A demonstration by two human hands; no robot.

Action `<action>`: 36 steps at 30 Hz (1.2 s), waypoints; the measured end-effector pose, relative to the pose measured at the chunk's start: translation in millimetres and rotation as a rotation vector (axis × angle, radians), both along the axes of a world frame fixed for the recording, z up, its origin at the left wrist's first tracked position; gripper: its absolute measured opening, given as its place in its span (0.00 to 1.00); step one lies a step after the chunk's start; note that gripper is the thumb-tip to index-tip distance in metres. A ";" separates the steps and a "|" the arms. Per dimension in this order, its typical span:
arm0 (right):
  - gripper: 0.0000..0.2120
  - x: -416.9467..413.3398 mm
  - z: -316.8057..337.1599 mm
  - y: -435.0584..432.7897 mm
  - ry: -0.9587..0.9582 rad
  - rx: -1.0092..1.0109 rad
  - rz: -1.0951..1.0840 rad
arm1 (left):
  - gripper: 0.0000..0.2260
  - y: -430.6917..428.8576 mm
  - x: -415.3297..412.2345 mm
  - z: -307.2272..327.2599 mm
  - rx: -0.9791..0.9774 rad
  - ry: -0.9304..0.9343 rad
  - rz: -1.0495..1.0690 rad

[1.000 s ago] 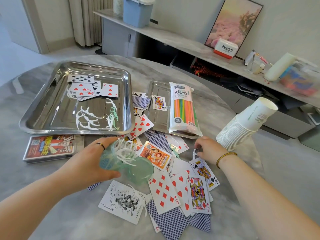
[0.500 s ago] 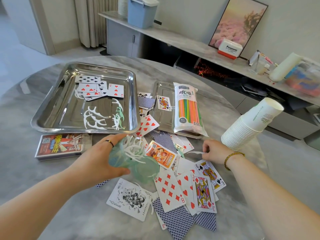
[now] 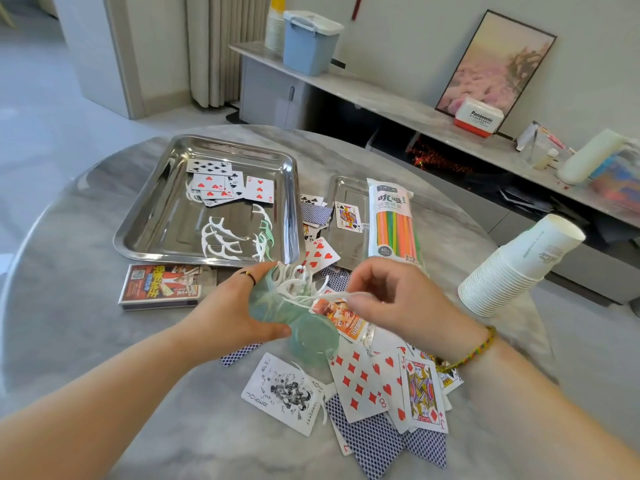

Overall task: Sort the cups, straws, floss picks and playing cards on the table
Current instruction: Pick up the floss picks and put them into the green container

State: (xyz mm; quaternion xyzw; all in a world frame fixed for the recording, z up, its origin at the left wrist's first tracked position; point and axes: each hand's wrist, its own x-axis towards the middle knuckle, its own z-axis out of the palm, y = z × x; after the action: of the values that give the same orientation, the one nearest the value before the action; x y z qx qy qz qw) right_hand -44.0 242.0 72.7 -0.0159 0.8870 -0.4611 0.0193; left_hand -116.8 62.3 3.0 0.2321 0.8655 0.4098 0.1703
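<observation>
My left hand (image 3: 228,313) grips a clear green container (image 3: 304,327) tilted on its side, with several white floss picks sticking out of its mouth. My right hand (image 3: 391,299) pinches one white floss pick (image 3: 332,296) right at that mouth. Loose playing cards (image 3: 367,386) lie scattered on the table below both hands. The large steel tray (image 3: 145,230) at the left holds several cards and floss picks (image 3: 225,240). A pack of coloured straws (image 3: 394,220) lies on the small steel tray (image 3: 346,244). A tilted stack of white paper cups (image 3: 516,265) lies at the right.
A red card box (image 3: 161,285) lies in front of the large tray. The round marble table's edge (image 3: 540,327) curves close behind the cups. Beyond it runs a long sideboard (image 3: 433,119) with a blue bin, a picture and other items.
My right hand has lifted off the cards at the right, carrying a floss pick left to the container's mouth. My left hand keeps holding the container.
</observation>
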 end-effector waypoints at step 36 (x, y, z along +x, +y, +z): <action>0.09 -19.4 -34.7 -22.4 0.213 0.394 0.118 | 0.39 2.0 5.0 -0.6 0.021 0.044 -0.109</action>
State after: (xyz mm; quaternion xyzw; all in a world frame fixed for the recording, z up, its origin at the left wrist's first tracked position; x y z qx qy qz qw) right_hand -63.4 219.6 38.0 -0.1123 0.9544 -0.2729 -0.0450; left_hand -111.8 64.3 2.5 0.2896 0.8508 0.4038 0.1708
